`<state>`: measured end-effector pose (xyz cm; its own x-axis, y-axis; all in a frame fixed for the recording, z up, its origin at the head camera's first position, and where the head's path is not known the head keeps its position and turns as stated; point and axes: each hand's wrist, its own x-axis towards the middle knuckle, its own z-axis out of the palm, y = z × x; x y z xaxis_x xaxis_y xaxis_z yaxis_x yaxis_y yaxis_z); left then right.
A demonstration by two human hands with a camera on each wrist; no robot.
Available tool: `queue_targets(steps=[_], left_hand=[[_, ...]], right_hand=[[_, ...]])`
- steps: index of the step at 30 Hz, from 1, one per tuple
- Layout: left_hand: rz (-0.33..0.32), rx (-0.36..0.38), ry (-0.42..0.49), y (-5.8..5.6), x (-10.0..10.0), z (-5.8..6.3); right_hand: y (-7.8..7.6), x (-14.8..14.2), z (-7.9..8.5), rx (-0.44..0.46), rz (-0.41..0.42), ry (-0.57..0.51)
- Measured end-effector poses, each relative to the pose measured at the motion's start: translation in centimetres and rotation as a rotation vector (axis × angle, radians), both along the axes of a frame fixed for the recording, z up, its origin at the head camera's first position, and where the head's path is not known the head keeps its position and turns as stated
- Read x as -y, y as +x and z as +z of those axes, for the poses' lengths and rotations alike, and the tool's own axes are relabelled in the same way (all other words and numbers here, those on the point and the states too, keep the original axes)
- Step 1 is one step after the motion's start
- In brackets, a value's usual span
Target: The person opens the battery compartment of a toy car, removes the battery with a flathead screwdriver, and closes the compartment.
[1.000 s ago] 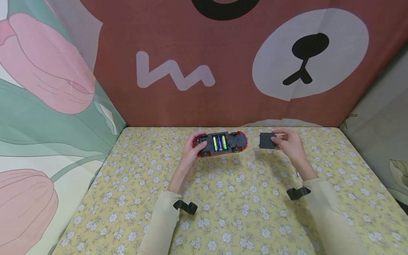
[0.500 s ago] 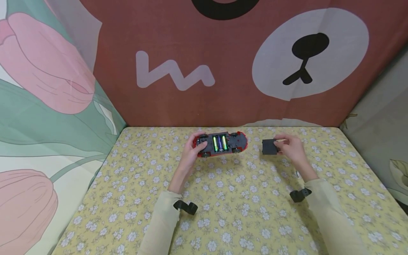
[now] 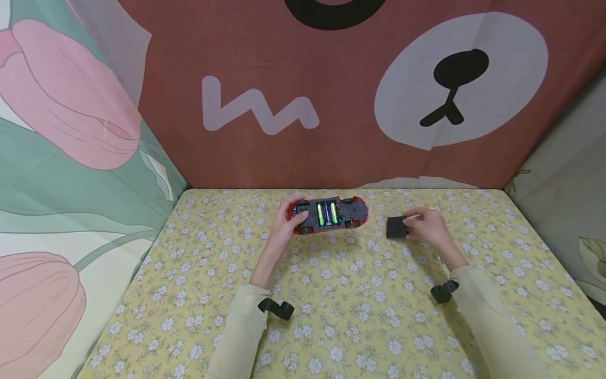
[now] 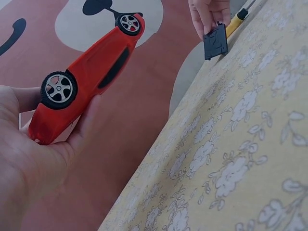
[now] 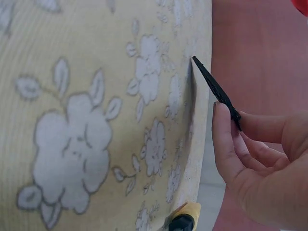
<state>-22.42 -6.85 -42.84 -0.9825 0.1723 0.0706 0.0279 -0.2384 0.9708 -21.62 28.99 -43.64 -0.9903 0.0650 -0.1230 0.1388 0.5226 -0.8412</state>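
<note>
My left hand [image 3: 284, 221] grips one end of a red toy car [image 3: 352, 208], turned so its dark underside faces the head camera, thumb across the base. Several batteries [image 3: 327, 213] lie side by side in the uncovered compartment amid the underside. In the left wrist view the car's red side and two silver-spoked wheels show. To the right, over the table, my right hand [image 3: 430, 227] pinches a flat black square battery cover [image 3: 396, 227] by its edge, between thumb and fingers. The cover is apart from the car; the right wrist view shows it edge-on.
A yellow-and-black tool [image 4: 237, 23], like a screwdriver, lies on the table beside the right hand, mostly hidden from the head camera. A flowered yellow cloth [image 3: 331, 295] covers the table. Behind it hangs a reddish-brown printed fabric [image 3: 284, 158].
My right hand has moved the battery cover down toward the near side and tilted it. The left hand and the car have hardly moved.
</note>
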Motion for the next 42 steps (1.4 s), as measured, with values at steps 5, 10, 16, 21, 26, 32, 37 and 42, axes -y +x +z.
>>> queue_targets(steps=[5,10,16,21,26,32,37,42], left_hand=[[0.012,0.018,0.034,0.0,-0.1,-0.2],[0.038,0.030,0.058,0.1,-0.2,-0.3],[0.045,0.034,0.054,0.0,-0.3,-0.4],[0.044,0.022,0.045,-0.1,-0.4,-0.4],[0.049,0.014,0.039,-0.2,-0.4,-0.4],[0.061,0.014,0.030,-0.2,-0.4,-0.3],[0.063,0.027,-0.018,0.0,-0.5,-0.1],[0.075,0.037,-0.046,-0.1,-0.4,-0.2]], right_hand=[[-0.1,-0.2,-0.2,0.046,0.007,-0.003],[-0.3,-0.3,-0.5,0.071,0.022,0.021],[-0.4,-0.9,-0.7,0.098,0.060,0.056],[-0.3,-1.8,0.4,0.042,0.059,0.133],[-0.2,-3.4,1.3,-0.048,-0.073,0.186],[-0.2,-4.9,1.2,-0.008,-0.165,0.297],[-0.2,-5.7,0.5,0.052,-0.182,0.349],[-0.4,-6.2,-0.1,0.104,-0.174,0.350]])
